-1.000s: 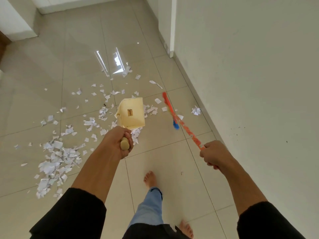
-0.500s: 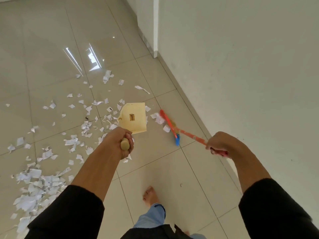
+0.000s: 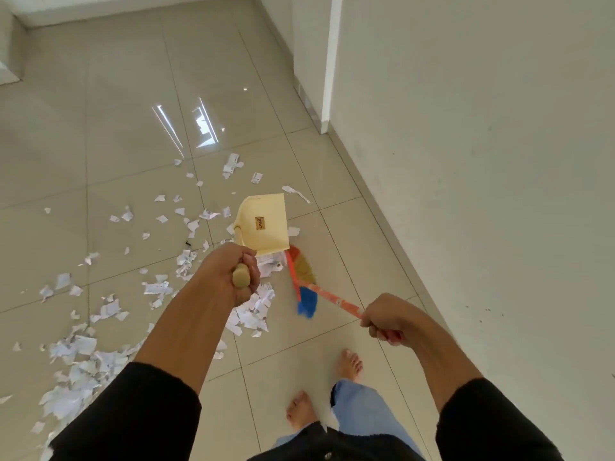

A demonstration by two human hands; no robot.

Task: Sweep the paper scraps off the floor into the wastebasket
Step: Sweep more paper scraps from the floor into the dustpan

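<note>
Right hand (image 3: 382, 322) grasping the broom (image 3: 301, 277), swinging in!
Bristles now reach scraps (image 3: 256, 304) beside the dustpan (image 3: 266, 227) the left hand (image 3: 233, 274) grips.

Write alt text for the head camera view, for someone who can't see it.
Seen from above, a person's left hand grips a cream dustpan while the right hand grips an orange-handled broom. White paper scraps litter the glossy tiled floor beside a white wall.

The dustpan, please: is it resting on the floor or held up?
Held up: the left hand grips the dustpan by its handle, apparently above the scraps.
</note>
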